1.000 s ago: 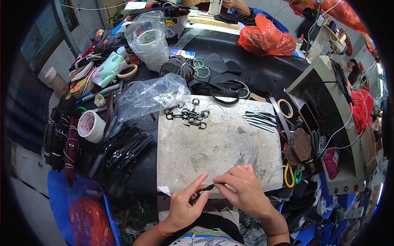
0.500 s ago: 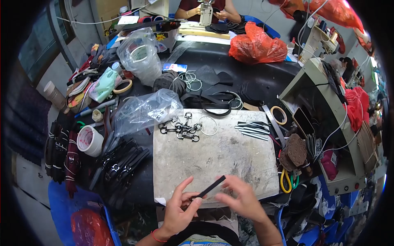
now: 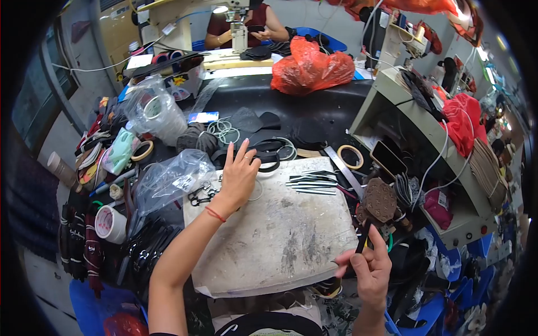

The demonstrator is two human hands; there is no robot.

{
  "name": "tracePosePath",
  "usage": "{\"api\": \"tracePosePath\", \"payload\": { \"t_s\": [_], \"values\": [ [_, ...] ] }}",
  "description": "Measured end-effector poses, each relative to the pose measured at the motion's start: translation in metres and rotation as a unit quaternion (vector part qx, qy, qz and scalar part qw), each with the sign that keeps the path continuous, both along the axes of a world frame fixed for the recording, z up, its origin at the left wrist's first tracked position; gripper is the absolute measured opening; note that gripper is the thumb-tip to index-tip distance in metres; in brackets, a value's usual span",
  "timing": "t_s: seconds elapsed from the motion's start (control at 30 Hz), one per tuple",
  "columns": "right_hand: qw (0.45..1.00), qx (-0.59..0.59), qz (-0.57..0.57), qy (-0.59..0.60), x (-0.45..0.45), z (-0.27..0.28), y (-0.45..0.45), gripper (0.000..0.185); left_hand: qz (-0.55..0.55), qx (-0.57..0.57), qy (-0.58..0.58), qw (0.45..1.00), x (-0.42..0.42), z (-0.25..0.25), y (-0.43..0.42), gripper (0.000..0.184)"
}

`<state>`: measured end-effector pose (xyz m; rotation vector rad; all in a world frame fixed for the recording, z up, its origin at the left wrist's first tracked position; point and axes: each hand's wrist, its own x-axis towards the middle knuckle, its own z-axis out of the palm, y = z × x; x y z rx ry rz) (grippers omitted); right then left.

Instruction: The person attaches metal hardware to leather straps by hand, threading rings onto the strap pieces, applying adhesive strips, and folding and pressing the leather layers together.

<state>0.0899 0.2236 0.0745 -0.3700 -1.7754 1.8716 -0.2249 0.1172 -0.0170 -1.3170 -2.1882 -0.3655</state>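
Observation:
My left hand [image 3: 238, 176] is stretched forward over the far left part of the pale work board [image 3: 252, 246], fingers apart, with nothing seen in it. It partly covers the black metal clasps [image 3: 203, 195] and the thin ring [image 3: 256, 190]. Just beyond its fingertips lie black straps [image 3: 269, 158]. At the board's right front edge, my right hand [image 3: 370, 269] holds a narrow black strip [image 3: 363, 238] that stands up between thumb and fingers. Several black and white strips [image 3: 312, 183] lie on the board's far right part.
Clear plastic bags [image 3: 176, 176], a white tape roll [image 3: 110, 224] and dark strap bundles [image 3: 148, 246] sit at the left. Tape [image 3: 350, 157], a phone [image 3: 388, 158] and a brown patterned piece [image 3: 380, 200] lie right. A red bag [image 3: 311, 67] and a person [image 3: 274, 28] are beyond.
My left hand has left the black strip and reached forward to the board's far left side. The strip is now in my right hand, which has moved right. The view has shifted too.

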Motion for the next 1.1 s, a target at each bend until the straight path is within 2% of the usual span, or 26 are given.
{"api": "tracePosePath", "payload": {
  "t_s": [0.03,0.07,0.13,0.17,0.23,0.33,0.37,0.43,0.47,0.53,0.57,0.6,0.67,0.7,0.8,0.83,0.93,0.97,1.1],
  "values": [
    [0.999,-0.024,0.009,-0.034,0.006,0.003,0.007,0.034,-0.033,0.008,-0.016,0.999,0.006,0.004,0.003,0.014],
    [0.996,-0.033,0.033,-0.073,0.013,-0.002,0.020,0.028,-0.066,0.014,-0.033,0.997,0.026,0.022,-0.001,0.015],
    [0.989,0.078,0.064,-0.111,0.008,0.003,0.035,0.020,-0.153,0.046,-0.065,0.985,0.073,0.048,-0.015,0.017],
    [0.980,0.143,0.085,-0.108,-0.005,0.017,0.031,0.015,-0.198,0.065,-0.045,0.977,0.095,0.055,-0.025,0.011],
    [0.937,0.199,0.260,-0.121,-0.034,0.020,0.027,0.015,-0.244,0.006,-0.213,0.946,0.135,0.065,-0.050,0.017],
    [0.839,0.330,0.428,-0.059,-0.073,-0.009,0.026,0.011,-0.196,0.023,-0.333,0.922,0.160,0.054,-0.084,0.021],
    [0.805,0.238,0.479,-0.257,-0.073,0.002,0.025,0.015,-0.163,-0.003,-0.345,0.924,0.165,0.048,-0.099,0.021],
    [0.792,0.305,0.478,-0.227,-0.074,-0.024,0.028,0.018,-0.095,-0.052,-0.373,0.922,0.173,0.034,-0.124,0.020],
    [0.784,0.336,0.476,-0.214,-0.070,-0.035,0.031,0.019,-0.075,-0.048,-0.349,0.933,0.176,0.024,-0.128,0.020],
    [0.811,0.359,0.382,-0.258,-0.064,-0.041,0.037,0.020,-0.039,-0.041,-0.308,0.950,0.185,0.003,-0.133,0.020],
    [0.830,0.350,0.326,-0.285,-0.057,-0.034,0.040,0.019,-0.034,-0.064,-0.230,0.970,0.189,0.002,-0.134,0.026],
    [0.845,0.342,0.269,-0.312,-0.051,-0.023,0.044,0.018,-0.034,-0.058,-0.218,0.974,0.192,0.002,-0.133,0.029],
    [0.874,0.218,0.256,-0.351,-0.038,-0.008,0.047,0.018,-0.031,-0.041,-0.186,0.981,0.196,0.001,-0.125,0.035],
    [0.884,0.154,0.246,-0.366,-0.036,-0.005,0.046,0.019,-0.042,-0.072,-0.194,0.977,0.204,-0.007,-0.123,0.045],
    [0.873,0.045,0.330,-0.357,-0.056,-0.020,0.015,0.025,-0.064,-0.066,-0.263,0.960,0.226,-0.014,-0.099,0.058],
    [0.868,-0.001,0.356,-0.347,-0.066,-0.031,0.005,0.028,-0.044,-0.094,-0.258,0.961,0.231,-0.021,-0.097,0.073],
    [0.853,-0.034,0.339,-0.395,-0.076,-0.073,-0.002,0.025,-0.038,-0.098,-0.273,0.956,0.223,-0.022,-0.121,0.076],
    [0.849,-0.020,0.335,-0.409,-0.076,-0.069,-0.003,0.019,-0.019,-0.105,-0.277,0.955,0.219,-0.019,-0.142,0.078],
    [0.870,-0.037,0.291,-0.396,-0.073,-0.071,-0.012,0.017,0.074,-0.126,-0.264,0.954,0.208,-0.010,-0.201,0.071]
  ]
}}
